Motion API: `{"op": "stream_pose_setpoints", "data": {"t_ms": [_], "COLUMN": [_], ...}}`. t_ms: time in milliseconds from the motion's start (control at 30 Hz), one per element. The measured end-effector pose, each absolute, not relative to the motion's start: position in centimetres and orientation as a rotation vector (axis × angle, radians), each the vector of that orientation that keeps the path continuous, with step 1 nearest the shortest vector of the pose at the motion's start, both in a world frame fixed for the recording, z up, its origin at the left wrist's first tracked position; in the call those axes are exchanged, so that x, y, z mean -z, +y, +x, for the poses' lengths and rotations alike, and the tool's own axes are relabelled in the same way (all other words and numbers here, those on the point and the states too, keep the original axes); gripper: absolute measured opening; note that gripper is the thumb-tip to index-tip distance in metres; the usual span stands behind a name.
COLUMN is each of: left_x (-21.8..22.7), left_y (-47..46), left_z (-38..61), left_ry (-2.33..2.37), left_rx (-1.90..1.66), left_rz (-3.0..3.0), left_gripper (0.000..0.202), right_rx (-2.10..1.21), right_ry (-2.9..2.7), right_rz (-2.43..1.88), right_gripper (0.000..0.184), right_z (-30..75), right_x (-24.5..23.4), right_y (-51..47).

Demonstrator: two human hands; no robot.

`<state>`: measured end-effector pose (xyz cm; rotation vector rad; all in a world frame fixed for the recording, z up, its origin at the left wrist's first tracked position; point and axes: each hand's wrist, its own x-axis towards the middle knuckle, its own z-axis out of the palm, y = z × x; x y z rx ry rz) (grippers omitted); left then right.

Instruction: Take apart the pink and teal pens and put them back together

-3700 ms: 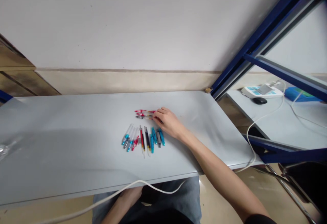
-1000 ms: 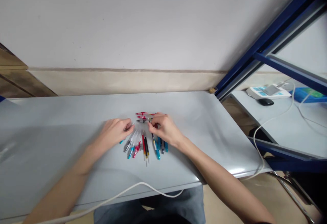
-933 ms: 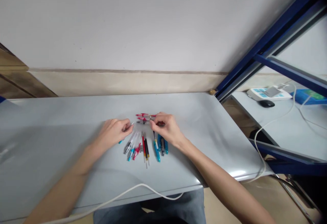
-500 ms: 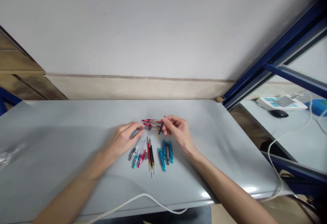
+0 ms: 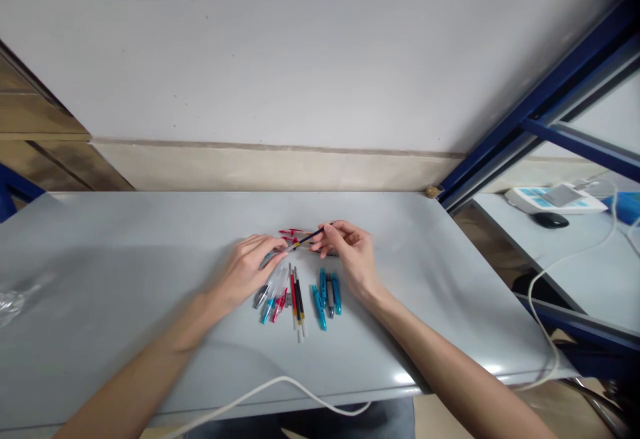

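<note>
Over a grey table (image 5: pixel 150 245), my right hand (image 5: pixel 350 255) pinches a thin dark pen refill (image 5: pixel 307 239) tilted toward the left. My left hand (image 5: pixel 250 272) is closed on a clear pen barrel (image 5: pixel 270 257), whose end meets the refill's tip. Below the hands lie loose pen parts: clear barrels with coloured tips (image 5: pixel 273 295), red and black refills (image 5: pixel 297 290) and blue caps (image 5: pixel 327 291). Assembled red pens (image 5: pixel 293 233) lie just beyond the hands.
A white cable (image 5: pixel 280 385) runs along the table's near edge. A blue metal frame (image 5: pixel 530 105) rises at the right, and beyond it a second table (image 5: pixel 590 272) carries a white device (image 5: pixel 550 199) and a black mouse (image 5: pixel 549 219). A wall stands behind.
My left hand came up from my lap and took a clear barrel. My right hand left the red pens, picked a dark refill and tilted it to the barrel.
</note>
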<state>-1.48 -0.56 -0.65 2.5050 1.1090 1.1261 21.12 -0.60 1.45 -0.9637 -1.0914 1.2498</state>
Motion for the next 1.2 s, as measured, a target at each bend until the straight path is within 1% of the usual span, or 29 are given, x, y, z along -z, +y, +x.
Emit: {"op": "stream_pose_setpoints", "data": {"t_ms": [200,367,567,833,900,1000,1033,1133,1200], "left_x": [0.6,0.3,0.5,0.4,0.5,0.6,0.6,0.7,0.7], "left_y": [-0.6,-0.7,-0.8,-1.1,-0.9,-0.7,-0.6,-0.5,-0.5], "left_z": [-1.2,-1.2,-0.9,-0.2,-0.3,-0.5,-0.6,-0.7,-0.7], "left_ry": [1.108,1.071,1.042,1.067,1.132,1.254,1.283,1.314,1.307], "left_rx": [-1.120,-1.042,-0.963,-1.016,-1.030,-1.033,-1.040,-1.048,-1.040], "left_rz": [2.476,2.488,2.482,2.402,2.354,2.312,2.307,2.294,2.289], "left_gripper": [0.009,0.009,0.011,0.015,0.016,0.014,0.014,0.014,0.014], "right_rx": [-1.254,-1.112,-1.089,-1.116,-1.062,-0.927,-0.891,-0.787,-0.720], "right_ry": [-1.363,-1.584,-1.561,-1.562,-1.679,-2.035,-2.162,-2.424,-2.492], "right_rz": [-0.982,-1.039,-1.055,-1.082,-1.093,-1.026,-0.991,-0.950,-0.977], "right_gripper": [0.028,0.027,0.035,0.030,0.025,0.018,0.019,0.029,0.029], "right_z": [20.8,20.5,20.4,20.3,20.4,20.4,20.4,20.3,20.2], "right_x": [-1.4,-1.1,-0.9,-0.9,-0.9,-1.2,-1.3,-1.7,-1.8], "right_y": [-1.5,-1.8,-1.9,-1.7,-1.7,-2.1,-2.3,-3.0,-3.3]}}
